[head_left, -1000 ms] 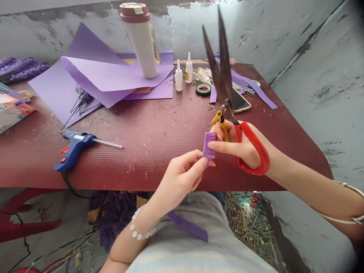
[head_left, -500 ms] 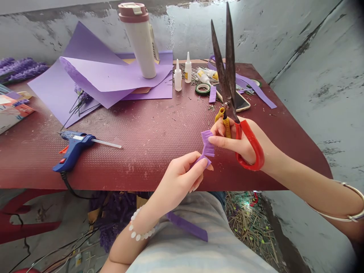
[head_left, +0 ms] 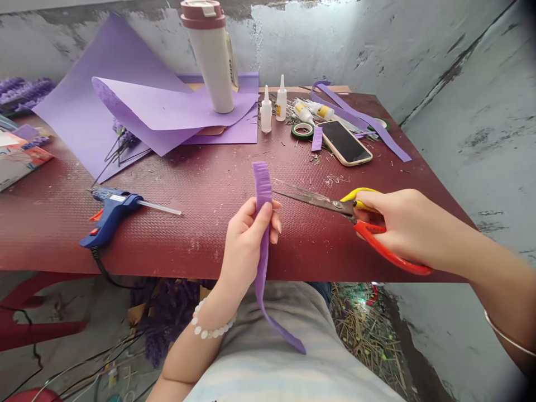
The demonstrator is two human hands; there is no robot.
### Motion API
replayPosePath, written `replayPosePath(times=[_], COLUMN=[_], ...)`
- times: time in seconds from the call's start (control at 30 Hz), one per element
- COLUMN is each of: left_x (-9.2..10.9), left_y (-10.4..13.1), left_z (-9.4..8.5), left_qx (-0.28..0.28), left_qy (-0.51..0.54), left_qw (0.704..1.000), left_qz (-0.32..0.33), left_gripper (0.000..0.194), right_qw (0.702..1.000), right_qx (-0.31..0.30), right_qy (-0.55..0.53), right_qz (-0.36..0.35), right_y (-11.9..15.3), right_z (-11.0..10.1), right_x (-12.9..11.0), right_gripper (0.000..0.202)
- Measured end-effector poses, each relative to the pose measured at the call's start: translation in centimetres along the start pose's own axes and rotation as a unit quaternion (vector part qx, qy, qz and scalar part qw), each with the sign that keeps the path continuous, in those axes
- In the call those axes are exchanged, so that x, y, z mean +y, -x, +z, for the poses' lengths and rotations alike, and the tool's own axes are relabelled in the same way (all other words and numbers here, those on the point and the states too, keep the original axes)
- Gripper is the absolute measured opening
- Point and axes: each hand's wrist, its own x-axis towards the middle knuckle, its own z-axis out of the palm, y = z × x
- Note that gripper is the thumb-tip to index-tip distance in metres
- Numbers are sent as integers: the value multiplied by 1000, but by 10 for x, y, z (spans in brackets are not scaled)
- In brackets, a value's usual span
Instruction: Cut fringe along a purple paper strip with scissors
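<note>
My left hand (head_left: pixel 250 231) pinches a long purple paper strip (head_left: pixel 263 181) between thumb and fingers. The strip's upper end stands upright, with fine fringe cuts along its right edge; its tail hangs down over my lap. My right hand (head_left: pixel 402 229) grips scissors (head_left: pixel 335 205) by one yellow and one red handle. The blades lie nearly closed and point left, their tips close to the strip's fringed edge. Whether the tips touch the paper I cannot tell.
A blue glue gun (head_left: pixel 113 215) lies at the left. Purple paper sheets (head_left: pixel 138 111) carry a white tumbler (head_left: pixel 211 61) at the back. Glue bottles (head_left: pixel 266 111), green tape (head_left: pixel 302 131), a small fringed piece (head_left: pixel 317 139) and a phone (head_left: pixel 347 142) are at the back right.
My right hand has let go of the strip and moved right, swinging the scissors from upright to pointing left. My left hand has moved left and up, and the strip now stands straight.
</note>
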Motion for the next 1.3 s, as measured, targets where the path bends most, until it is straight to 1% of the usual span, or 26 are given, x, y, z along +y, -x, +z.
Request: replayPosePath(times=[0.03,0.1,0.2,0.3,0.43,0.63,0.7,0.77,0.9,1.0,1.13,1.2,1.3], left_x=[0,0,-2,-4,-6,-8,-7,-6,-2,0,3,4,4], left_y=[-1,-2,-1,1,2,3,4,5,7,9,11,11,11], left_z=[-1,-1,0,2,2,2,2,2,4,6,9,9,9], left_qx=[7,7,-14,-37,-51,-49,-53,-62,-74,-66,-55,-53,-49], left_qy=[12,18,-1,-22,-24,-30,-34,-34,-30,-43,-54,-56,-60], left_qw=[1000,1000,1000,999,998,998,998,997,997,997,997,997,997], left_qz=[7,10,-3,-6,-4,10,15,17,14,14,15,14,10], left_gripper=[16,16,16,21,22,17,18,20,21,22,24,24,25], right_qw=[1000,1000,999,997,997,996,996,995,991,993,994,994,992], right_qx=[1,-18,-51,-70,-65,-62,-58,-64,-84,-68,-56,-35,3], right_qy=[18,24,8,-4,-8,12,10,0,-24,-11,34,54,68], right_qz=[2,4,-2,-18,-38,-57,-66,-77,-98,-100,-90,-91,-111], right_y=[2,4,2,-1,-5,-10,-10,-10,-9,-8,-6,-5,-4], right_z=[0,0,-1,-1,3,8,8,8,6,5,9,12,18], right_x=[1,3,1,-3,-9,-14,-14,-13,-12,-14,-14,-11,-7], right_gripper=[19,13,20,16,15,13,9,7,11,11,10,13,19])
